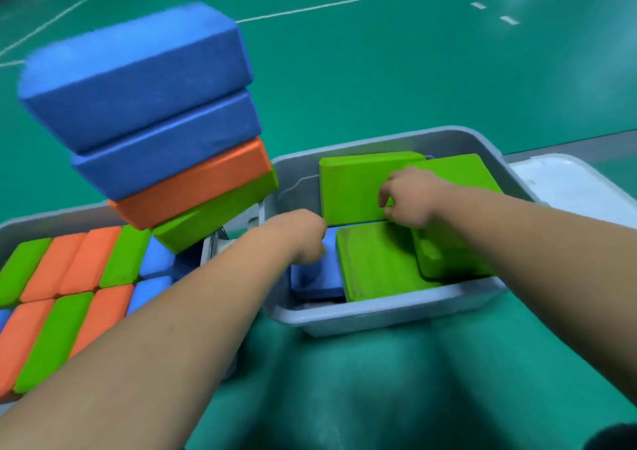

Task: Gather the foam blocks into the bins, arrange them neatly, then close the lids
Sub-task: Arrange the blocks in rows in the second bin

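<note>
right hand (410, 198) pinches a flat green foam block (355, 187) in the grey bin (379, 315); left hand (303, 234) curls over the blue block (317, 280), hold unclear.

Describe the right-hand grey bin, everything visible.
Grey plastic bin, rounded corners, lid off, on the green floor right of the other bin. Inside, green blocks lie overlapping, a blue block at its left. Left hand reaches down onto the blue block, fingers hidden; right hand pinches the rear green block at its edge.
</note>
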